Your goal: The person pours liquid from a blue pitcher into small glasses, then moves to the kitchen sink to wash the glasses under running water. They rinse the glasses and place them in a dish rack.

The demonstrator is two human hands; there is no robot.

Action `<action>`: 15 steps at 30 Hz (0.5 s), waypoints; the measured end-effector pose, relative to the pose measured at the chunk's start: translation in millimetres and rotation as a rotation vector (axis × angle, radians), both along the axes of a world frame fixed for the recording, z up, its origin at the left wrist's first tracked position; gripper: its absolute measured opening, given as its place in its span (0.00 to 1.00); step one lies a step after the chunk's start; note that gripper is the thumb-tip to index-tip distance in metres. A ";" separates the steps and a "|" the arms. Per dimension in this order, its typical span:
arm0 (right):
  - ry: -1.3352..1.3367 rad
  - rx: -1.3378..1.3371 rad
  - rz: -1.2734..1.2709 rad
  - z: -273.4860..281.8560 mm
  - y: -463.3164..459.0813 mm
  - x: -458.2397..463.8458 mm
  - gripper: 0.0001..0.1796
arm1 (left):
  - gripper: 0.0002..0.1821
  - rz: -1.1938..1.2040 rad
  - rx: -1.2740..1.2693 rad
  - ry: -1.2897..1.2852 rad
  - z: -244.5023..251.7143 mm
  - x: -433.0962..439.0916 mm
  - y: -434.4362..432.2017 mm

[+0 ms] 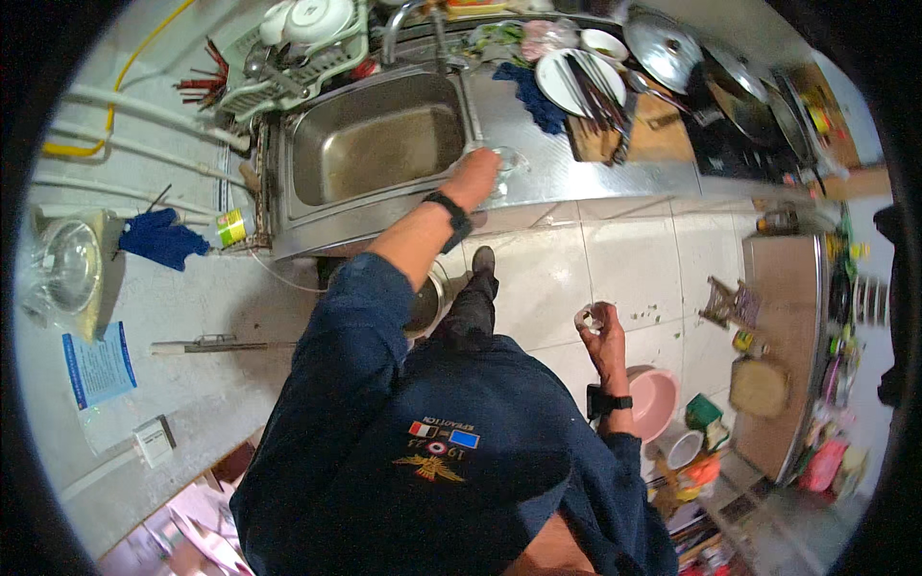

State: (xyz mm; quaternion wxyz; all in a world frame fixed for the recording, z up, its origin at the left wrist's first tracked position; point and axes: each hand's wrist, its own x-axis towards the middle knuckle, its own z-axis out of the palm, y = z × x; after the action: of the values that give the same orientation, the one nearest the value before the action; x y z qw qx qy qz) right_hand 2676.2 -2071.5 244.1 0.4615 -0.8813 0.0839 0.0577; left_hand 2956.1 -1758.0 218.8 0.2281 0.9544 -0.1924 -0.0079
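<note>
My left hand (475, 175) is at the front edge of the steel counter (533, 169), just right of the sink (382, 144). It grips a clear glass or plastic vessel (513, 163); the fingers are mostly hidden behind the hand. Lower and to the right, above the tiled floor, my right hand (607, 335) pinches a small, pale, ring-like piece (589, 317), too small to name. A shallow layer of murky water seems to lie in the sink. A dark blue cloth (533, 97) lies on the counter beyond my left hand.
A white plate (558, 83) with chopsticks and knives overlaps a wooden cutting board (659, 129). The stove (727, 155) carries a wok, with a metal lid (663, 47) nearby. A dish rack (317, 68) stands behind the sink. On the floor are a pink basin (655, 399) and a small stool (727, 302).
</note>
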 end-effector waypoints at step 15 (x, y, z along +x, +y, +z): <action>-0.020 0.027 0.023 56.4 17.2 205.9 0.18 | 0.10 0.208 0.116 0.210 -41.9 179.0 -77.3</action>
State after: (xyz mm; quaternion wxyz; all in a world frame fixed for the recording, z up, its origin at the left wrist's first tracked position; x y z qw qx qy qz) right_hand 2882.2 -2054.3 300.5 0.4735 -0.8764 0.0682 0.0555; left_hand 3135.2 -1835.3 176.9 0.1913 0.9746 -0.0669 -0.0951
